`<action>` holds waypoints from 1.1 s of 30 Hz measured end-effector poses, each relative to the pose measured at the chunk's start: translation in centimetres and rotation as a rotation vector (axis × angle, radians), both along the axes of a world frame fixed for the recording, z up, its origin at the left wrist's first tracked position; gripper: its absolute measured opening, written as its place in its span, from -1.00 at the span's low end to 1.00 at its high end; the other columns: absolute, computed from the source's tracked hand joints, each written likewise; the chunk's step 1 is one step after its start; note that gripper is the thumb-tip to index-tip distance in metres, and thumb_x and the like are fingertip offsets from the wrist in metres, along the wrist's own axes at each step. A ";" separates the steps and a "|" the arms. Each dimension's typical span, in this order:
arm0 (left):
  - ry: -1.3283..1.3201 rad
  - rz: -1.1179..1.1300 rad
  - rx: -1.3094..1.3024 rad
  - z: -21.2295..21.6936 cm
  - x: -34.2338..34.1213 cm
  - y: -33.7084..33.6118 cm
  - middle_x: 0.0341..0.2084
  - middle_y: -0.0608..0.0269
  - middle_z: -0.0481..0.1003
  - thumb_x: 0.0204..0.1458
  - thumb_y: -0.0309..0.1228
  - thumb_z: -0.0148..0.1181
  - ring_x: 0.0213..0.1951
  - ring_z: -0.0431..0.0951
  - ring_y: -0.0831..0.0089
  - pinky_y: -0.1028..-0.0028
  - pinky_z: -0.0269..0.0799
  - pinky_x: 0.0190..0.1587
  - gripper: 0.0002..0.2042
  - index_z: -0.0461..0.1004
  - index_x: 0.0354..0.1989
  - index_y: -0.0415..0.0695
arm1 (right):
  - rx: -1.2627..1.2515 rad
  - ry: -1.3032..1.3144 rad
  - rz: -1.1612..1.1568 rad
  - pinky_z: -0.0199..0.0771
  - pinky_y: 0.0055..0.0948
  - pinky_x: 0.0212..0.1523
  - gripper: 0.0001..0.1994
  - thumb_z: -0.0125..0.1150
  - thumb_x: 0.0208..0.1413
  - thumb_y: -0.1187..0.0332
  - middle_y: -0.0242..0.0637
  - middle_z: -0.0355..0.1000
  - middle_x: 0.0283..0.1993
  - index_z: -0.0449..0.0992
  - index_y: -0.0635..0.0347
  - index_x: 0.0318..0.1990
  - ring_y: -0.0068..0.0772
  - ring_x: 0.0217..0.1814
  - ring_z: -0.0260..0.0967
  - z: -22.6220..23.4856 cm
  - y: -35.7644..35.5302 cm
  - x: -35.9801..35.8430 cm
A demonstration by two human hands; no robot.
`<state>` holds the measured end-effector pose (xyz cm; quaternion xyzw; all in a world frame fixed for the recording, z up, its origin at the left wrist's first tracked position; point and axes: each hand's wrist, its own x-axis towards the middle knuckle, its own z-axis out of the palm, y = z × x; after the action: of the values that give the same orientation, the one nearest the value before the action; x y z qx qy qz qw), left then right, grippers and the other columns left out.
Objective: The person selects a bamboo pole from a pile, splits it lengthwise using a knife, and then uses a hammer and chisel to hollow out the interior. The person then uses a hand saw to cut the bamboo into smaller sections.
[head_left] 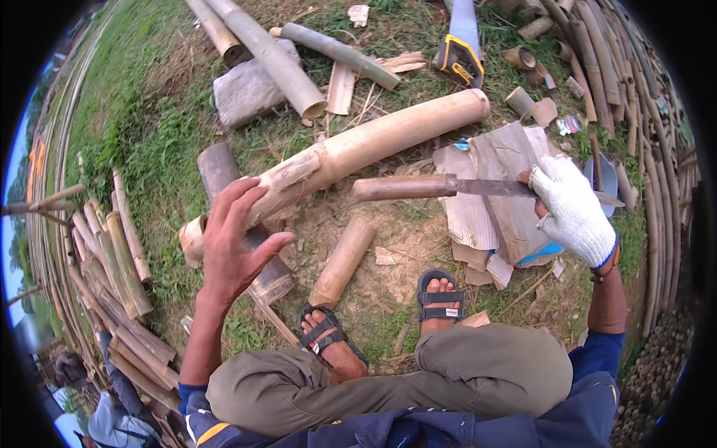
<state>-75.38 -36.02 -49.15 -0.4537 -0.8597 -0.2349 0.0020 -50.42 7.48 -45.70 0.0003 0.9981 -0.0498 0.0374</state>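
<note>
My bare left hand [228, 243] is spread over the left part of a thick pale bamboo pole [403, 133]. Whether its fingertips touch the bamboo I cannot tell. The pole lies slantwise, its left part across a dark log [272, 280], with a raw, shaved patch near my fingers. In a white knit glove, my right hand [573, 209] is closed round the blade of a long knife [489, 187]. The knife's brown wooden handle [403, 187] points left, and its tip shows beyond the glove. Below the blade lie flattened cardboard pieces [515, 216].
A yellow-and-black handled saw [461, 56] lies at the far side. Bamboo lengths [269, 56] rest on a grey stone [250, 93]. A short bamboo piece [343, 261] lies before my sandalled feet. More bamboo is piled left [123, 254] and right. Another person [119, 425] is at lower left.
</note>
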 end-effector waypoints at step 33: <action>-0.935 0.709 0.712 -14.5 14.8 -9.7 0.11 -0.01 0.51 0.42 -0.08 0.17 0.11 0.53 0.25 0.27 0.43 0.21 -0.40 0.27 0.42 -0.30 | -2.547 -1.505 -0.302 0.48 -0.41 -0.34 -0.66 0.25 0.40 0.15 -0.32 0.46 -0.29 0.43 0.17 0.12 -0.42 -0.42 0.44 -24.5 -36.2 -5.4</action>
<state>-60.56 -45.68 -63.67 0.0325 -0.7373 -0.6593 -0.1438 -55.83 -28.69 -70.18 0.0941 0.0224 -0.8596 0.5018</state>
